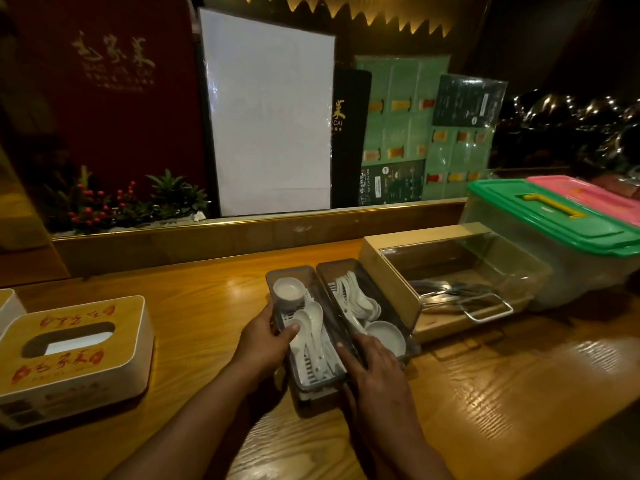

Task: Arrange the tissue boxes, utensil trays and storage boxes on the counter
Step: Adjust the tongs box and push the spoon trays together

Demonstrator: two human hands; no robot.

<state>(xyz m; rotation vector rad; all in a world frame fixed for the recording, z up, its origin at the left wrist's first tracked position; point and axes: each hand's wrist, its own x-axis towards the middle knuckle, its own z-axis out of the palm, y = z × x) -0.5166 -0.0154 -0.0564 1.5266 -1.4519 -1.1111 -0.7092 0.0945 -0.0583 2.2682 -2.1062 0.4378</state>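
Observation:
Two grey utensil trays with white spoons and small bowls lie side by side on the wooden counter (485, 393). My left hand (266, 337) grips the left side of the left utensil tray (304, 372), thumb over its rim. My right hand (374, 372) rests against that tray's right side, between it and the right utensil tray (346, 271). A white tissue box (76, 355) with a wooden top stands at the left. A clear-fronted cutlery box (391, 271) sits right of the trays. Beyond it stand a green-lidded storage box (554, 220) and a pink-lidded storage box (588, 195).
Menus and a white board (270, 116) lean on the ledge behind the counter. A plant with red berries (114, 202) sits at the back left. The edge of another white box (8, 306) shows at the far left.

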